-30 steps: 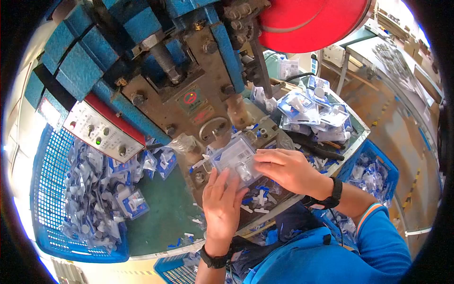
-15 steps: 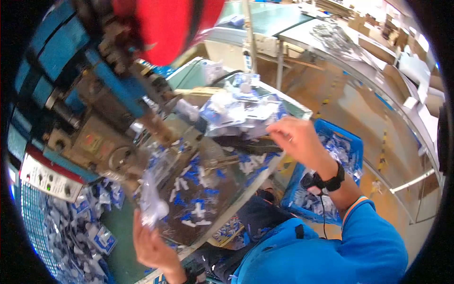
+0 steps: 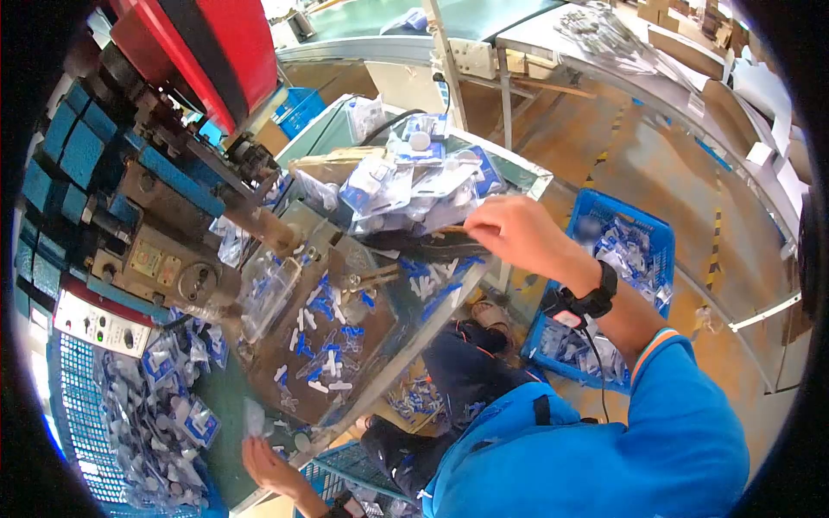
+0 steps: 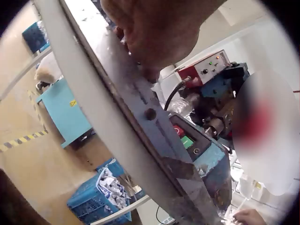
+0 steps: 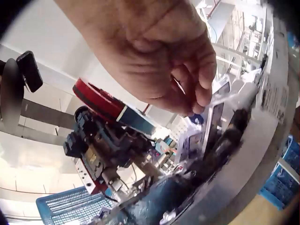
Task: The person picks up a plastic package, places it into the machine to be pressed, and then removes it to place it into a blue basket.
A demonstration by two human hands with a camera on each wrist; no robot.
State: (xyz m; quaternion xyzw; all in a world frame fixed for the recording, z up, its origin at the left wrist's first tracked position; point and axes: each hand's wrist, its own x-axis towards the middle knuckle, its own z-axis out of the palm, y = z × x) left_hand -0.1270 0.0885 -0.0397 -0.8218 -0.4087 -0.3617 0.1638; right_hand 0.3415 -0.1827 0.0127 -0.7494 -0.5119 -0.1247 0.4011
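Observation:
At the bench's front left, in the head view, my left hand (image 3: 272,466) has a clear plastic piece (image 3: 253,419) at its fingertips. In the left wrist view that hand (image 4: 154,33) shows at the top, with its fingertips hidden. My right hand (image 3: 522,231) is at the near edge of a pile of clear packs with blue cards (image 3: 414,177). Its fingers bend down with the tips close together over a pack (image 5: 190,143) in the right wrist view; I cannot tell whether they pinch it. Another clear pack (image 3: 268,298) lies under the press (image 3: 177,259).
White and blue plastic scraps (image 3: 328,363) are scattered on the press bed. A blue basket full of packs (image 3: 73,414) stands at left, and a second blue basket (image 3: 596,203) is on the floor at right. A control box (image 3: 97,324) is fixed beside the press.
My hands have parted from the pack they both touched at the press. The left drew clear plastic toward the front left; the right moved to the pile. The head view has swung right.

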